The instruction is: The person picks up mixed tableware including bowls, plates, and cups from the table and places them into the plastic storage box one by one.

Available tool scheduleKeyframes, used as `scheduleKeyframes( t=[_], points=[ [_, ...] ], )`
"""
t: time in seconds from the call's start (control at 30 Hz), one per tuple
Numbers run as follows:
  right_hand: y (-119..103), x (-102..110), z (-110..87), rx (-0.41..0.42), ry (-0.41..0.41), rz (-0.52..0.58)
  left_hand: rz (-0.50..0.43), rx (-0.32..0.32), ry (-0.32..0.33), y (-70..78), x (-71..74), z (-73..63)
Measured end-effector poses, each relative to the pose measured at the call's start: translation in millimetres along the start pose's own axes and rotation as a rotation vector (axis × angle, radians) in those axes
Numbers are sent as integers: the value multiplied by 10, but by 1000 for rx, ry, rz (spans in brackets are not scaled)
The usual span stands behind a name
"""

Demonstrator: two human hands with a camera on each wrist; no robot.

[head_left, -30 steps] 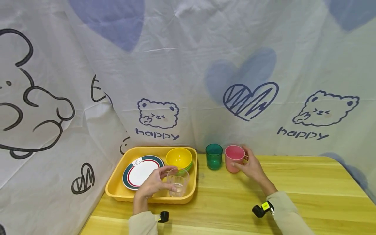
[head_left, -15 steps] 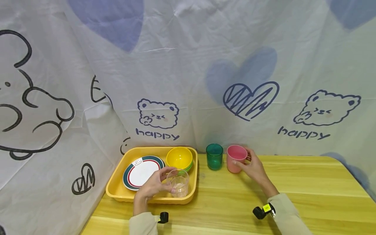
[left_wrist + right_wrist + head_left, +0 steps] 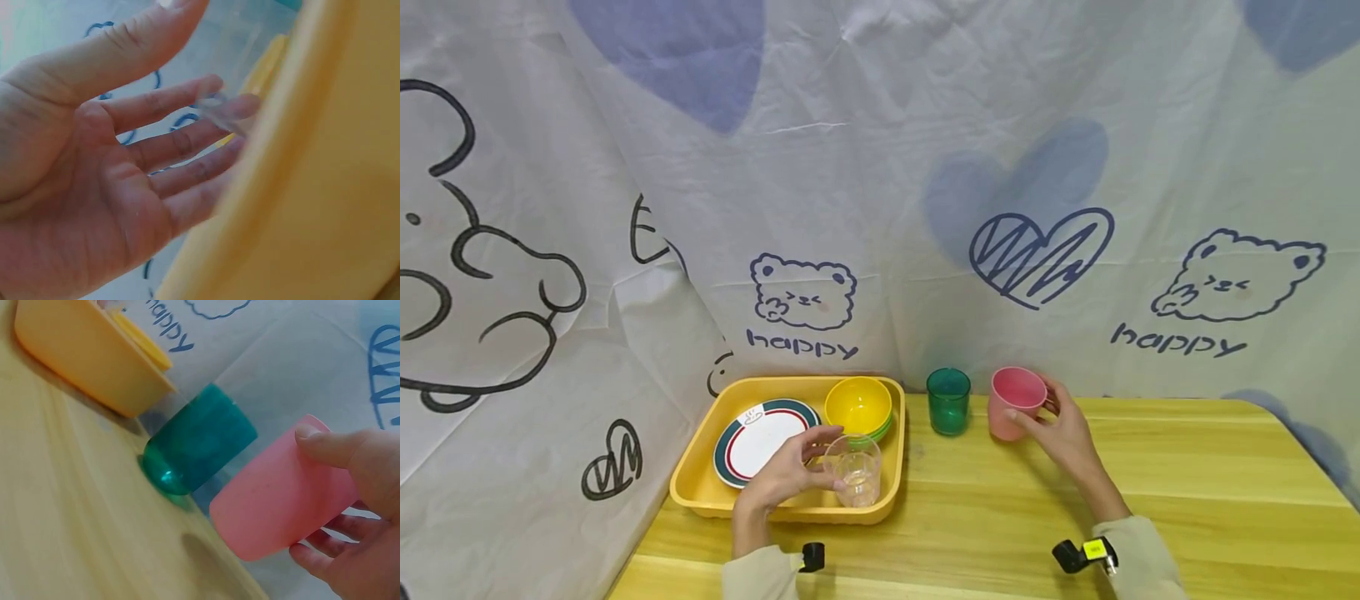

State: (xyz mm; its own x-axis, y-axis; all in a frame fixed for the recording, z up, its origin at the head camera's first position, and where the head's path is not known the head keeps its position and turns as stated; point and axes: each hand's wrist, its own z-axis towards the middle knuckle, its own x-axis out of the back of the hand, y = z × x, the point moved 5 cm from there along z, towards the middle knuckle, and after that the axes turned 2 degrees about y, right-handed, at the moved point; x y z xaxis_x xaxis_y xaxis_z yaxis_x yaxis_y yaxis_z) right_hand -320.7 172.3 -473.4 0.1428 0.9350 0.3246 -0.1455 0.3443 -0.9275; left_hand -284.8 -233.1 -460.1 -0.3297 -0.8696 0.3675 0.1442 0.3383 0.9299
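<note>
My right hand [image 3: 1063,429] holds a pink cup [image 3: 281,494], with the thumb on its near side and the fingers behind it. In the right wrist view a shadow lies on the table below the cup's base. Left of it, a green see-through cup [image 3: 949,402] stands on the table. My left hand [image 3: 790,469] is at the side of a clear cup [image 3: 859,481] in the yellow tray [image 3: 700,492]. The left wrist view shows that hand's fingers [image 3: 181,144] stretched out and the thumb well apart from them; a bit of clear rim shows beside the fingertips.
In the tray lie a white plate [image 3: 763,442] with a green and red border and a yellow bowl [image 3: 859,404] stacked on a green one [image 3: 880,432]. Behind the wooden table [image 3: 985,517] hangs a printed cloth [image 3: 910,317].
My right hand has moved to the right with the pink cup, widening the gap to the green cup. My left hand has drawn slightly left, its thumb now at the clear cup's edge.
</note>
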Motion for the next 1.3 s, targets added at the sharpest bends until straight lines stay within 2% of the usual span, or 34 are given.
scheduleKeyframes(
  t=[0.23,0.4,0.5,0.6,0.73,0.97,1.13,1.3],
  points=[
    [-154,100,-118,51,42,27,-5,-55,88,229,68,-66],
    [-237,200,-199,63,73,47,-43,-97,170,394,59,-34],
    [-247,241,-233,75,89,70,-80,-144,206,473,24,3],
    [-236,267,-251,83,102,85,-136,-206,207,542,-40,42],
    [-230,291,-263,81,106,77,-194,-245,199,601,-142,100],
    [-280,356,-282,88,111,50,-244,-222,230,667,-321,189],
    [-309,419,-293,101,111,43,-258,-210,185,712,-498,254],
    [-338,483,-338,118,100,27,-247,-237,133,759,-715,349]
  ],
)
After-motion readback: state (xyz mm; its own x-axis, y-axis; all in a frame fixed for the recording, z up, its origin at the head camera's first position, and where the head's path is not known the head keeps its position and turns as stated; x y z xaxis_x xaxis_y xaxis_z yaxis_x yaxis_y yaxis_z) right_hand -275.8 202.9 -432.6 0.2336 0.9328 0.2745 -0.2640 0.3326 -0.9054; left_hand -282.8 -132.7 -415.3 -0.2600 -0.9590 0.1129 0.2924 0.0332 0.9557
